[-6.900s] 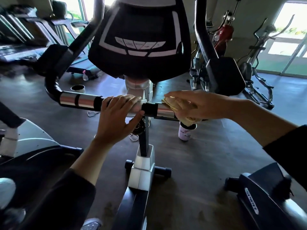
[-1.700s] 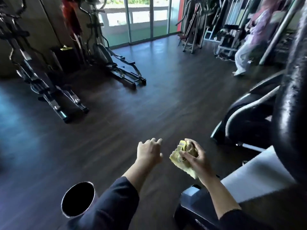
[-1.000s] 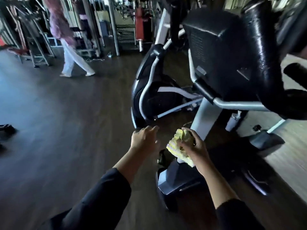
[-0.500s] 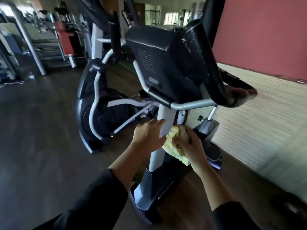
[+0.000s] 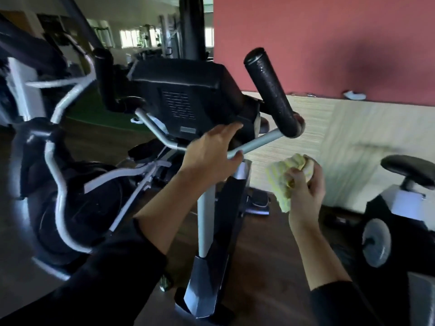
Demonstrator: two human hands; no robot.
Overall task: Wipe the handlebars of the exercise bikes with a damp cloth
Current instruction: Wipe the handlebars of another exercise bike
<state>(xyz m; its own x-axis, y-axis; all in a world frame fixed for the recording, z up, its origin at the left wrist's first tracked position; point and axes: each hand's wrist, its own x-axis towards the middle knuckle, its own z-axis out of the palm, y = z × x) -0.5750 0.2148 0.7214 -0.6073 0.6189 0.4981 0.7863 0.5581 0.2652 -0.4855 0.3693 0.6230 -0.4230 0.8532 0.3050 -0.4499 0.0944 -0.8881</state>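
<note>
Handlebars' silver tube [image 5: 256, 143], black foam grip [image 5: 270, 92] tilting up-left, held by left hand [image 5: 211, 154]; right hand [image 5: 306, 182] beside clutches crumpled yellow cloth [image 5: 282, 182]

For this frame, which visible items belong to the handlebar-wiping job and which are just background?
Job:
- yellow cloth, bunched in the right hand
- silver handlebar, with the left hand on it
- black foam grip

Background:
- console back
- neighbouring bike saddle
- red wall
</note>
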